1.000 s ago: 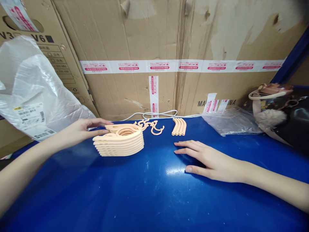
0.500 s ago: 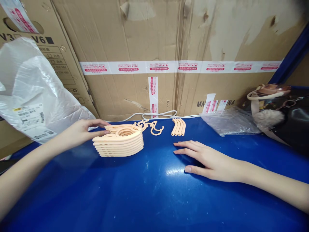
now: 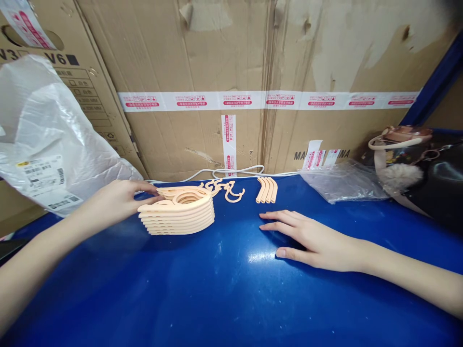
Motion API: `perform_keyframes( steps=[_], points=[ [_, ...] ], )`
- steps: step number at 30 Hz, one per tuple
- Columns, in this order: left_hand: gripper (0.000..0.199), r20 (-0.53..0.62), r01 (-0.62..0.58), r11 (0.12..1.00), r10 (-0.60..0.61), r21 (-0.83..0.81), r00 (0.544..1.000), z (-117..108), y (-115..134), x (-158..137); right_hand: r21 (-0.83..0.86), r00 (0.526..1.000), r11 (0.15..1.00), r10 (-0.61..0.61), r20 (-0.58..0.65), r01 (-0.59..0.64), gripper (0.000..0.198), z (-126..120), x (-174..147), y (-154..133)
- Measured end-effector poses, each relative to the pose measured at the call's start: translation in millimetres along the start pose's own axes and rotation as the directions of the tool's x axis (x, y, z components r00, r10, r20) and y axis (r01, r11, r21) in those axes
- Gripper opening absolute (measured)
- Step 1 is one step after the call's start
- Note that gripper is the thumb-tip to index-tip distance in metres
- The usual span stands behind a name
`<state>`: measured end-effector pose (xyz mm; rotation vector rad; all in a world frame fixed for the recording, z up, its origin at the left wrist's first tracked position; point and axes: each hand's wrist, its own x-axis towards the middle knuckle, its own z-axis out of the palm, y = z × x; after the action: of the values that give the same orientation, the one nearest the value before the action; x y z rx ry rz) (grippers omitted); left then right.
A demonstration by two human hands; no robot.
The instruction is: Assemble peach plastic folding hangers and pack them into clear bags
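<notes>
A neat stack of peach plastic clothes hanger parts [image 3: 177, 217] lies on the blue table, left of the middle. My left hand [image 3: 123, 195] is at its far left end, with index finger and thumb closed in against the upper pieces; the fingertips are partly hidden. Several loose hanger hooks [image 3: 233, 193] lie behind the stack, to its right. Farther right, short curved hanger pieces [image 3: 266, 190] stand side by side in a row. In front of that row my right hand [image 3: 307, 238] rests on the table, fingers apart, holding nothing.
A large taped cardboard box [image 3: 202, 62] walls off the back. White plastic packaging [image 3: 65, 140] leans at the left. A white cable [image 3: 238, 169] runs along the back edge. At the right are a clear plastic bag [image 3: 343, 185] and a black bag [image 3: 439, 178] with a pompom.
My left index finger has curled in slightly toward the thumb at the stack's end. My right hand and the hanger parts have stayed in place; the view has shifted a little.
</notes>
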<state>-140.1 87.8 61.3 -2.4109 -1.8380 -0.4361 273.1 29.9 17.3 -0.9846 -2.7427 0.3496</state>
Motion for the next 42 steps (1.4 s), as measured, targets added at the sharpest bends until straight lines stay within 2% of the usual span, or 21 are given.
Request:
perform_keyframes(
  steps=[5,15,20,22,24,25,27,29,31,32,34,38,42],
  points=[
    [0.054,-0.002,-0.001,1.0,0.001,0.007,1.0,-1,2,-1,-0.016,1.0,1.0,0.008,0.008,-0.008,0.051,0,0,-1],
    [0.046,0.051,-0.005,1.0,0.007,-0.03,0.999,0,4,1,-0.027,1.0,0.999,0.019,0.018,-0.018,0.051,-2,-1,-3],
    [0.041,0.054,0.026,1.0,-0.026,0.007,0.998,-18,14,-8,-0.044,0.999,0.999,0.027,0.028,-0.026,0.052,-1,-1,-2],
    [0.039,-0.033,0.034,0.998,-0.032,0.055,0.999,-28,24,-13,-0.047,0.999,0.999,0.026,0.033,-0.024,0.052,-1,-1,-3],
    [0.037,-0.213,0.025,0.994,-0.001,0.111,0.977,-36,37,-19,-0.041,0.999,0.999,0.018,0.035,-0.017,0.051,-1,-1,-3],
    [0.035,-0.317,0.011,0.991,0.033,0.137,0.948,-37,45,-23,-0.035,1.0,0.999,0.016,0.027,-0.015,0.05,-2,-1,-2],
    [0.031,-0.508,-0.051,0.985,0.131,0.167,0.851,-36,66,-30,-0.036,0.999,0.999,0.025,-0.028,-0.026,0.045,-4,0,2],
    [0.025,-0.559,-0.187,0.964,0.262,0.19,0.787,-28,91,-37,-0.073,0.991,0.995,0.051,-0.124,-0.061,0.04,-8,5,10],
    [0.02,-0.482,-0.421,0.882,0.469,0.211,0.741,-16,118,-44,-0.146,0.976,0.985,0.06,-0.21,-0.092,0.039,-13,13,23],
    [0.02,-0.417,-0.552,0.806,0.586,0.213,0.695,-9,131,-47,-0.188,0.971,0.977,0.054,-0.232,-0.099,0.04,-14,18,31],
    [0.025,-0.271,-0.673,0.72,0.69,0.169,0.671,6,154,-51,-0.27,0.97,0.956,0.053,-0.237,-0.118,0.045,-16,27,46],
    [0.028,-0.085,-0.674,0.739,0.671,-0.004,0.737,31,178,-54,-0.327,0.971,0.925,0.131,-0.198,-0.191,0.044,-18,38,66],
    [0.028,-0.026,-0.632,0.767,0.634,-0.112,0.773,45,174,-52,-0.328,0.948,0.9,0.218,-0.234,-0.288,0.044,-22,35,72]
  ],
)
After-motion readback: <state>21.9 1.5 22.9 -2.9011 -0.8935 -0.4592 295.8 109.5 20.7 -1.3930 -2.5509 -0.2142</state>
